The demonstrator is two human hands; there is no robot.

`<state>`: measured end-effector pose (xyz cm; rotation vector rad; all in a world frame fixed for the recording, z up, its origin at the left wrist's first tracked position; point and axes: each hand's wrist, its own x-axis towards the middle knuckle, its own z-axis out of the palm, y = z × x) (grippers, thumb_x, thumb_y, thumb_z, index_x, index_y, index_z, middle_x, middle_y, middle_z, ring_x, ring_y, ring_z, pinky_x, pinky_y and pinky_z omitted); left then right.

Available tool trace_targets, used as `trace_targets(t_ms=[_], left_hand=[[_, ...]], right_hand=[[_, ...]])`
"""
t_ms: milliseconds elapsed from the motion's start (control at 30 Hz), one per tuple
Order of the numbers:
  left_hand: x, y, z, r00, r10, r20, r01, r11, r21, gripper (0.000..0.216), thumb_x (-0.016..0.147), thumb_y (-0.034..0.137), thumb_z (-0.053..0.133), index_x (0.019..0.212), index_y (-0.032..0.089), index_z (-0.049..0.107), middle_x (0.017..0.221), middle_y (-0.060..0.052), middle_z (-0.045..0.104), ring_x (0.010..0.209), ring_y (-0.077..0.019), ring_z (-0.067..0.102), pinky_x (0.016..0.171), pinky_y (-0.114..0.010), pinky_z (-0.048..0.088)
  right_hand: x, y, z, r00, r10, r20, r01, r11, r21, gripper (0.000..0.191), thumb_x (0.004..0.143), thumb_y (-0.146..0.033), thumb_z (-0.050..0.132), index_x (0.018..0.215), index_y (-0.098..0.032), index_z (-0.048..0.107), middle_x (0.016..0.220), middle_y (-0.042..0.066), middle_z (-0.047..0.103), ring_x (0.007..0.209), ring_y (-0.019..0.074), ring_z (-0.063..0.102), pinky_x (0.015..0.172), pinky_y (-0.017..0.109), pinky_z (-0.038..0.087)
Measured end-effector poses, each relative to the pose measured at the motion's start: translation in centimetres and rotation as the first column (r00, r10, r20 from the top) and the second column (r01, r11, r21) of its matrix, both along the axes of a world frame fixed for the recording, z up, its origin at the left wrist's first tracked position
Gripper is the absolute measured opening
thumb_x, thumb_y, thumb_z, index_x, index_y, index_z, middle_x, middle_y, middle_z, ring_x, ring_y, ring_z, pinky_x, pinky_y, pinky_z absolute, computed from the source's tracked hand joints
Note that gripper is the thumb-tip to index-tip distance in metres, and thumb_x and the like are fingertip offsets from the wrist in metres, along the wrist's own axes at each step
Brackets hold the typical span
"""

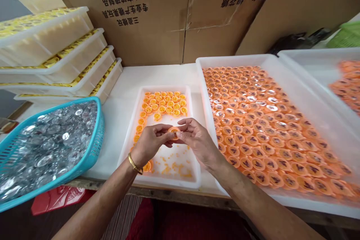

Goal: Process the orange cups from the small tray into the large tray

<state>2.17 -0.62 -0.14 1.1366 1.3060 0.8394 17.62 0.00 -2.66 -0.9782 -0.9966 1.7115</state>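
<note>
Both my left hand (152, 138) and my right hand (197, 140) pinch one small round orange cup (174, 131) between thumbs and fingers. It has a dark figure on its face, and fingertips hide part of its rim. My hands are over a small white tray (196, 165). Along that tray's back and left side stand several orange cups (162, 108) with yellow bits in them. Loose yellow-orange bits (174, 168) lie scattered on the tray floor nearest me. A gold bracelet (134, 164) circles my left wrist.
A large white tray (201, 82) of finished-looking orange cups (261, 131) stands right, another tray (309, 58) beyond. At left, a blue basket (97, 138) holds clear round lids (53, 142); behind it are stacked white trays (78, 58) with yellow pieces. Cardboard boxes (157, 41) block the back.
</note>
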Motion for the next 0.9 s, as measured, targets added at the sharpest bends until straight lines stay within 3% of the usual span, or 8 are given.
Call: trace_targets(t_ms=[200, 333, 467, 533, 667, 767, 833, 900], left_hand=[[0.2, -0.7, -0.8, 0.995, 0.060, 0.077, -0.063, 0.997, 0.037, 0.035, 0.079, 0.040, 0.063, 0.096, 0.010, 0.069, 0.082, -0.008, 0.070, 0.069, -0.0157, 0.064, 0.070, -0.031, 0.053], [0.4, -1.2, -0.9, 0.994, 0.106, -0.021, -0.099, 0.973, 0.211, 0.029, 0.076, 0.035, 0.068, 0.096, 0.014, 0.069, 0.089, -0.007, 0.068, 0.073, -0.0159, 0.063, 0.069, -0.030, 0.054], [0.5, -2.1, -0.6, 0.974, 0.113, -0.195, -0.024, 0.912, 0.408, 0.023, 0.080, 0.034, 0.064, 0.097, 0.018, 0.069, 0.083, -0.005, 0.064, 0.074, -0.0164, 0.063, 0.068, -0.030, 0.054], [0.6, -2.5, -0.4, 0.960, 0.122, -0.251, 0.000, 0.899, 0.438, 0.023, 0.081, 0.035, 0.063, 0.096, 0.019, 0.069, 0.079, -0.004, 0.063, 0.072, -0.0163, 0.063, 0.067, -0.029, 0.054], [1.4, -2.9, 0.1, 0.983, 0.085, -0.160, -0.044, 0.969, 0.243, 0.028, 0.076, 0.041, 0.067, 0.091, 0.016, 0.069, 0.074, -0.004, 0.068, 0.066, -0.0161, 0.064, 0.062, -0.028, 0.054], [1.8, -2.8, 0.3, 0.998, 0.023, -0.051, -0.017, 0.994, 0.111, 0.039, 0.076, 0.046, 0.065, 0.102, 0.017, 0.067, 0.086, -0.006, 0.071, 0.076, -0.0196, 0.067, 0.072, -0.032, 0.055], [1.7, -2.7, 0.1, 0.999, -0.006, -0.044, 0.010, 0.996, 0.092, 0.048, 0.078, 0.050, 0.062, 0.115, 0.020, 0.062, 0.101, -0.007, 0.070, 0.085, -0.0217, 0.068, 0.079, -0.035, 0.055], [1.3, -2.7, -0.4, 0.996, -0.011, -0.085, 0.018, 0.997, 0.075, 0.051, 0.078, 0.052, 0.061, 0.120, 0.023, 0.060, 0.108, -0.008, 0.068, 0.088, -0.0231, 0.068, 0.080, -0.037, 0.055]], right_hand=[[0.0, -0.1, -0.1, 0.995, -0.054, 0.088, 0.045, 0.993, 0.106, 0.030, 0.073, -0.030, 0.069, 0.096, -0.021, 0.053, 0.091, 0.001, 0.056, 0.081, 0.0141, 0.060, 0.076, 0.034, 0.055], [0.2, -0.1, -0.1, 0.982, -0.039, 0.184, -0.001, 0.978, 0.209, 0.032, 0.075, -0.034, 0.068, 0.102, -0.020, 0.056, 0.098, 0.005, 0.061, 0.087, 0.0161, 0.060, 0.080, 0.035, 0.052], [0.4, -0.3, 0.1, 0.980, 0.009, 0.200, -0.047, 0.981, 0.187, 0.029, 0.075, -0.033, 0.068, 0.100, -0.019, 0.061, 0.092, 0.005, 0.064, 0.086, 0.0174, 0.062, 0.083, 0.037, 0.051], [0.2, -0.6, 0.3, 0.985, 0.018, 0.171, -0.046, 0.986, 0.163, 0.027, 0.074, -0.032, 0.069, 0.096, -0.018, 0.061, 0.089, 0.004, 0.065, 0.083, 0.0171, 0.063, 0.081, 0.038, 0.052], [1.2, -1.0, 1.8, 0.988, 0.064, 0.143, -0.082, 0.990, 0.117, 0.027, 0.072, -0.035, 0.069, 0.091, -0.017, 0.062, 0.084, 0.003, 0.065, 0.076, 0.0153, 0.063, 0.076, 0.035, 0.054], [4.6, -0.6, 3.6, 0.980, 0.048, 0.192, -0.067, 0.993, 0.095, 0.030, 0.072, -0.035, 0.070, 0.095, -0.018, 0.063, 0.086, 0.002, 0.067, 0.077, 0.0144, 0.064, 0.076, 0.033, 0.053], [7.9, -0.4, 4.4, 0.943, -0.037, 0.331, -0.006, 0.992, 0.125, 0.028, 0.072, -0.033, 0.070, 0.096, -0.018, 0.064, 0.089, 0.002, 0.068, 0.080, 0.0142, 0.064, 0.077, 0.033, 0.052], [11.1, -0.5, 4.4, 0.837, -0.080, 0.542, -0.002, 0.989, 0.149, 0.022, 0.072, -0.030, 0.069, 0.091, -0.018, 0.066, 0.087, 0.003, 0.068, 0.079, 0.0138, 0.063, 0.077, 0.031, 0.050]])
